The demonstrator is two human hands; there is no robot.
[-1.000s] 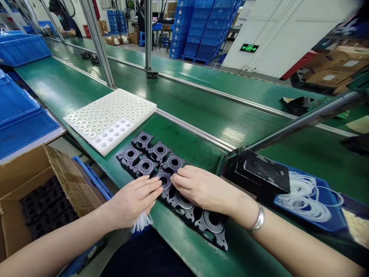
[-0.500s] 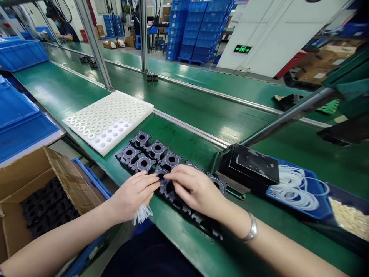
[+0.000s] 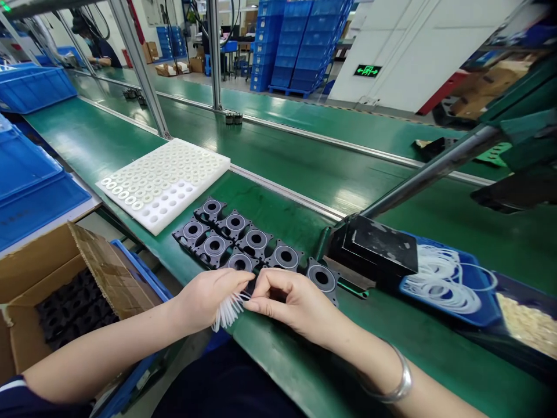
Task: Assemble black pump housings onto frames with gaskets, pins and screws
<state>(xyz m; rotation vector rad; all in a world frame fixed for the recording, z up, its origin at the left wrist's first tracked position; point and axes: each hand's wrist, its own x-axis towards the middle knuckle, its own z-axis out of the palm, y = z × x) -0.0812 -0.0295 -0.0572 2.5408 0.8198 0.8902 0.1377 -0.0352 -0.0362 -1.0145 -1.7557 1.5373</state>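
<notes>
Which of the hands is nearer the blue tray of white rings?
Right. The right hand is left of the blue tray; the left hand is farther left, beyond the right one, with a white bundle hanging from it.

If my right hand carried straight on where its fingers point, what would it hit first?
Your right hand would probably meet the bunch of thin white rings at your left hand, or that hand's fingers; depth is unclear.
</notes>
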